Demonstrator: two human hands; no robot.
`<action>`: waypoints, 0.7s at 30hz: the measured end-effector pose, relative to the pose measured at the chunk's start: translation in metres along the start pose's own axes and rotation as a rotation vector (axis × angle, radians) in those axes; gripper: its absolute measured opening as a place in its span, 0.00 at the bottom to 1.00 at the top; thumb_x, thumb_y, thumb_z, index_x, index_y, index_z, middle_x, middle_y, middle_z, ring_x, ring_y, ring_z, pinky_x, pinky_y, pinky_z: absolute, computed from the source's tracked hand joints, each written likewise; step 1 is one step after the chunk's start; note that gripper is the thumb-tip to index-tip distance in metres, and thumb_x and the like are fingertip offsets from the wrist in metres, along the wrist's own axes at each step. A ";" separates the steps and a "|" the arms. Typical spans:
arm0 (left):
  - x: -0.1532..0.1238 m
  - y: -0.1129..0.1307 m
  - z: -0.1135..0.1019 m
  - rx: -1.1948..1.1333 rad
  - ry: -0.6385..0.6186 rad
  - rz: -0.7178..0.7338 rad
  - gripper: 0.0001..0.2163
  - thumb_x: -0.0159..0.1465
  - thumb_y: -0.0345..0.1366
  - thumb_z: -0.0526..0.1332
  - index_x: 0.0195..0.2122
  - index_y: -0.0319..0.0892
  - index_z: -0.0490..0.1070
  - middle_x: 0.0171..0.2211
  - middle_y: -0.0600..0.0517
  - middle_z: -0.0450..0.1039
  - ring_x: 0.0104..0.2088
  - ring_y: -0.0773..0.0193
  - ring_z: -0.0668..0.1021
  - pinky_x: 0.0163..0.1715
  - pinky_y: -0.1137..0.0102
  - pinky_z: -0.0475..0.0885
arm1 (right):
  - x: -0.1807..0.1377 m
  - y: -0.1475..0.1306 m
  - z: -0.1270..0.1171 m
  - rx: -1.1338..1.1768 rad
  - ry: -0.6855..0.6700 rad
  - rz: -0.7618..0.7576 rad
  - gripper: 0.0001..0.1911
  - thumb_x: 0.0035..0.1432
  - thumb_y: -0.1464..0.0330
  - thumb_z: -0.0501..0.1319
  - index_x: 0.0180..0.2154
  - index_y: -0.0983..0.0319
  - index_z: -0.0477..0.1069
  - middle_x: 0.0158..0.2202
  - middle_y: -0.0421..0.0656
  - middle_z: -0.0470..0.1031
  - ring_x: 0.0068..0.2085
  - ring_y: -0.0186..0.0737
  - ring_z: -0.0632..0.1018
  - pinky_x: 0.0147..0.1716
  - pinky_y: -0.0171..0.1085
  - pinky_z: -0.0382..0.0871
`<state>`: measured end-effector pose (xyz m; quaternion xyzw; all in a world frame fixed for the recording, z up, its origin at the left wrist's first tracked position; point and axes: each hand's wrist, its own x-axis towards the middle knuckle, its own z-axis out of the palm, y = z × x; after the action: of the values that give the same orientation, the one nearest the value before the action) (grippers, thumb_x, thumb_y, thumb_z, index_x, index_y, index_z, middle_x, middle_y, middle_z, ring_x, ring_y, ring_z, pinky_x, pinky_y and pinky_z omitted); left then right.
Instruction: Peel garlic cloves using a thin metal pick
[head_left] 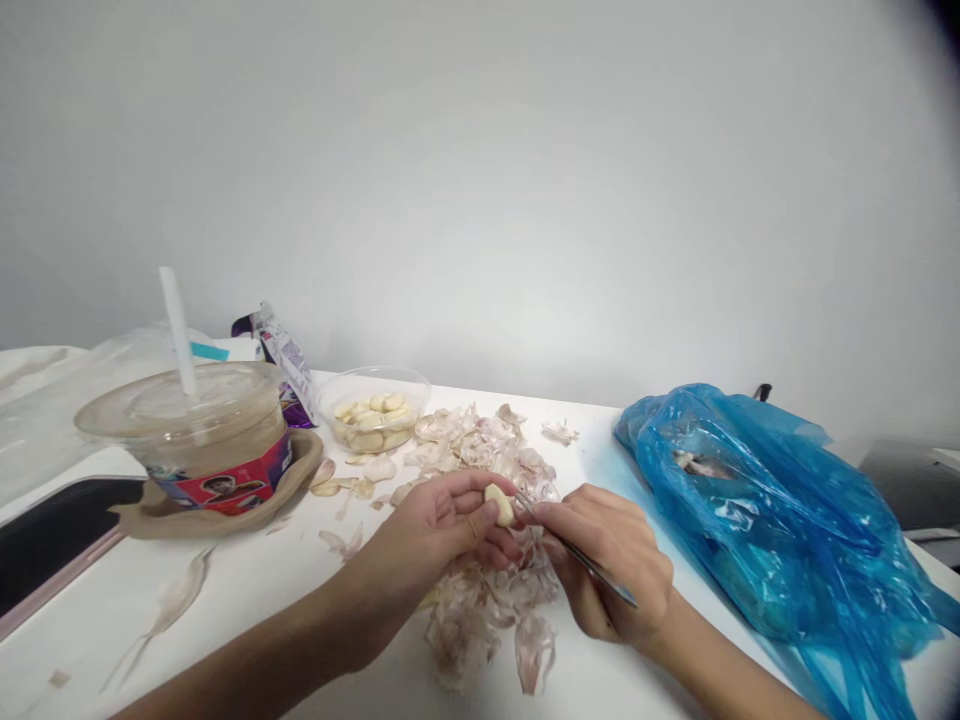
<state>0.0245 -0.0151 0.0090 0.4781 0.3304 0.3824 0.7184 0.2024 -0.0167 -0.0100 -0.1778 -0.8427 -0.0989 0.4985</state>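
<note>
Pinched between the thumb and fingers of my left hand (442, 525) is a peeled, pale yellow garlic clove (499, 505). My right hand (611, 560) is closed around a slim metal tool (596, 572), whose kind I cannot make out. The tool's thin tip is at the clove's right side; whether it touches is too small to tell. Papery garlic skins (480, 440) lie in a heap behind and beneath both hands. Beyond my left hand stands a clear plastic bowl (420, 395) holding several peeled cloves.
A lidded drink cup (240, 485) with a white straw sits in a brown cardboard holder at left, beside a dark flat device (60, 535). Behind it is a purple snack wrapper (289, 360). A blue plastic bag (757, 530) lies at right. The wall (480, 200) rises behind the table.
</note>
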 end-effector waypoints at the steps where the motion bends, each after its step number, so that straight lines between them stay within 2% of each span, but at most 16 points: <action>1: 0.000 0.000 0.000 -0.006 0.007 -0.001 0.07 0.59 0.35 0.59 0.37 0.40 0.68 0.25 0.54 0.72 0.28 0.69 0.73 0.33 0.73 0.67 | 0.000 0.000 0.000 -0.007 0.002 0.003 0.16 0.53 0.77 0.53 0.46 0.69 0.63 0.27 0.44 0.74 0.24 0.34 0.72 0.22 0.34 0.64; 8: 0.003 -0.012 0.001 -0.157 0.075 -0.014 0.06 0.59 0.34 0.59 0.37 0.40 0.70 0.26 0.55 0.69 0.26 0.70 0.71 0.31 0.73 0.65 | -0.001 -0.003 0.005 0.005 0.001 -0.015 0.17 0.53 0.77 0.53 0.46 0.70 0.63 0.25 0.43 0.73 0.21 0.33 0.70 0.19 0.34 0.61; 13: 0.004 -0.011 -0.002 -0.154 0.042 -0.040 0.14 0.58 0.35 0.59 0.45 0.40 0.69 0.23 0.54 0.69 0.26 0.69 0.70 0.32 0.71 0.65 | -0.001 -0.005 0.007 0.039 -0.044 -0.049 0.17 0.52 0.77 0.52 0.46 0.71 0.62 0.25 0.46 0.73 0.23 0.36 0.71 0.19 0.35 0.63; 17: 0.001 -0.005 -0.001 -0.174 0.029 0.011 0.15 0.60 0.34 0.57 0.49 0.41 0.68 0.24 0.55 0.69 0.26 0.69 0.70 0.33 0.71 0.65 | -0.001 -0.002 0.005 0.073 0.014 -0.042 0.20 0.51 0.80 0.53 0.48 0.71 0.61 0.29 0.47 0.74 0.24 0.35 0.72 0.21 0.35 0.64; 21: -0.001 0.000 0.003 -0.175 0.073 0.045 0.13 0.60 0.34 0.58 0.46 0.41 0.70 0.29 0.53 0.70 0.32 0.65 0.73 0.38 0.68 0.67 | -0.002 -0.001 0.001 0.089 0.085 -0.036 0.21 0.51 0.80 0.54 0.49 0.71 0.61 0.31 0.48 0.74 0.27 0.36 0.74 0.21 0.35 0.66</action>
<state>0.0266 -0.0167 0.0102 0.4067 0.3107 0.4431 0.7360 0.2017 -0.0177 -0.0121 -0.1361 -0.8274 -0.0778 0.5393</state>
